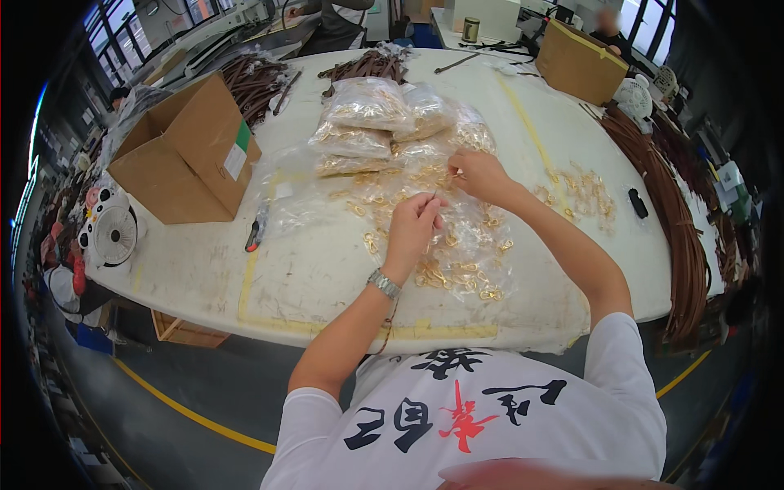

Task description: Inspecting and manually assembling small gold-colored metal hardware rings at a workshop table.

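Over a spread of small gold metal clasps, my left hand (411, 232) is closed, thumb and fingers pinched together. What sits in the pinch is too small to make out. My right hand (482, 175) is closed in a similar pinch just beyond it, at the edge of the bag pile, its contents also unclear. Loose gold clasps (461, 278) lie on clear plastic nearest me. Behind the hands, clear plastic bags of gold pieces (363, 104) are stacked. More gold clasps (590, 194) are scattered to the right.
An open cardboard box (184, 175) stands left, beside a utility knife (256, 231) and a small white fan (113, 235). Brown straps (674, 220) run along the right edge, near a black object (638, 203). Another cardboard box (578, 61) sits far right. People are in the background.
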### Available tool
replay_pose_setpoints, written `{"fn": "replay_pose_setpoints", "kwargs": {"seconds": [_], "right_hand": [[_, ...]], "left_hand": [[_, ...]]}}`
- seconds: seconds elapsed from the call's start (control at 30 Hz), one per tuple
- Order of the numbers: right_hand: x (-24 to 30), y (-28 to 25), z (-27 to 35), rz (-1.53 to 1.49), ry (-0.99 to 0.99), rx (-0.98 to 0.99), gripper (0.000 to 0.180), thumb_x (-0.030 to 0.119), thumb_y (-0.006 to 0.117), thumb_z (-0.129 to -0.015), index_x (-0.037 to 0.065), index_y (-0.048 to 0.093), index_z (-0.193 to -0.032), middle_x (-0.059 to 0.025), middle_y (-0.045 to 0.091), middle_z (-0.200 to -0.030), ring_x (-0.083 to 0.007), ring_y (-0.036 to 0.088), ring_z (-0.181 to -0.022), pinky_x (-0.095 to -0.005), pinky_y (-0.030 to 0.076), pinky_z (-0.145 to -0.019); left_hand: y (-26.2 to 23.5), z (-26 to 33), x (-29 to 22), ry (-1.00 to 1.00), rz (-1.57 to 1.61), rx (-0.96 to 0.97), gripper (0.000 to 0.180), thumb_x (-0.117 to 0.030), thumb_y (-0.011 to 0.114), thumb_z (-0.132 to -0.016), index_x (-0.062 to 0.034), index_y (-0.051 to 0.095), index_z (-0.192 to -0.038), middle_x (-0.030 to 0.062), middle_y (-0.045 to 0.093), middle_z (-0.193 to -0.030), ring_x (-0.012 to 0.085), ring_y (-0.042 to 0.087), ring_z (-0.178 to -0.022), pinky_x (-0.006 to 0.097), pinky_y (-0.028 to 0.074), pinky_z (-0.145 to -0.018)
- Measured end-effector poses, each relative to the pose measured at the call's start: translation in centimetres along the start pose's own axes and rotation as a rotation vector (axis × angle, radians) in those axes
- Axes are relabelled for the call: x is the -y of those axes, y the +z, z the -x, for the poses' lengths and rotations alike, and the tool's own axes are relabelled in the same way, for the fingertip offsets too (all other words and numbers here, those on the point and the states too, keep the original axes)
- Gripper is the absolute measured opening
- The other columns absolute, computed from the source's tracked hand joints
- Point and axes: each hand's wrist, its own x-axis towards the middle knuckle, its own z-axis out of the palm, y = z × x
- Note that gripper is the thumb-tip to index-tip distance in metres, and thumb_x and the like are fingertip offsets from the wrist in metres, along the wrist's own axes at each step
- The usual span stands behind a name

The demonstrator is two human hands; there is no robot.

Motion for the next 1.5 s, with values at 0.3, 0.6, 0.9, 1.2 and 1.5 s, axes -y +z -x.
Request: {"fn": "replay_pose_setpoints", "kwargs": {"seconds": [0.3, 0.6, 0.9, 1.2, 1.5], "right_hand": [[2.2, -1.2, 0.6, -1.005, 0.407, 0.158, 0.017, 0.022, 0.079, -0.093, 0.008, 0.070, -0.092, -0.0038, 0.071, -0.092, -0.0125, 0.069, -0.082, -0.0285, 0.055, -0.073], [4.9, 0.6, 4.3, -1.457, 0.533, -0.016, 0.017, 0.018, 0.075, -0.099, 0.004, 0.071, -0.109, -0.0022, 0.072, -0.096, -0.0092, 0.068, -0.084, -0.0265, 0.057, -0.078], [5.7, 1.3, 6.9, -1.438, 0.485, -0.117, 0.022, 0.008, 0.069, -0.099, -0.001, 0.068, -0.119, -0.0055, 0.073, -0.098, -0.0121, 0.071, -0.089, -0.0281, 0.058, -0.081], [6.1, 0.6, 9.4, -1.570, 0.526, -0.015, 0.024, -0.002, 0.063, -0.097, -0.005, 0.066, -0.120, -0.0102, 0.076, -0.097, -0.0165, 0.076, -0.089, -0.0280, 0.062, -0.085], [5.6, 1.8, 10.7, -1.532, 0.592, -0.103, 0.018, 0.008, 0.071, -0.099, -0.001, 0.066, -0.114, -0.0060, 0.074, -0.094, -0.0115, 0.072, -0.081, -0.0253, 0.059, -0.074]], "left_hand": [[-2.0, -1.2, 0.0, 0.066, 0.033, -0.238, 0.027, -0.023, 0.063, -0.106, 0.0006, 0.073, -0.116, 0.0004, 0.070, -0.083, 0.0055, 0.056, -0.064, 0.024, 0.043, -0.056], [-1.9, -1.0, -1.3, -0.112, -0.052, 0.065, 0.035, -0.026, 0.067, -0.105, 0.0023, 0.067, -0.126, 0.0020, 0.074, -0.092, 0.0036, 0.058, -0.069, 0.023, 0.045, -0.058], [0.0, -0.3, -1.5, -0.112, 0.052, 0.107, 0.032, -0.022, 0.069, -0.103, 0.0005, 0.068, -0.126, -0.0004, 0.072, -0.088, 0.0042, 0.052, -0.066, 0.024, 0.042, -0.058], [1.2, 0.9, -0.3, 0.070, -0.211, 0.027, 0.020, -0.009, 0.068, -0.098, 0.0031, 0.071, -0.114, 0.0069, 0.073, -0.078, 0.0090, 0.065, -0.066, 0.027, 0.048, -0.058], [1.5, 0.3, -0.6, -0.007, -0.290, 0.098, 0.018, -0.013, 0.064, -0.103, 0.0012, 0.071, -0.095, 0.0022, 0.063, -0.064, 0.0080, 0.053, -0.053, 0.026, 0.040, -0.051]]}}
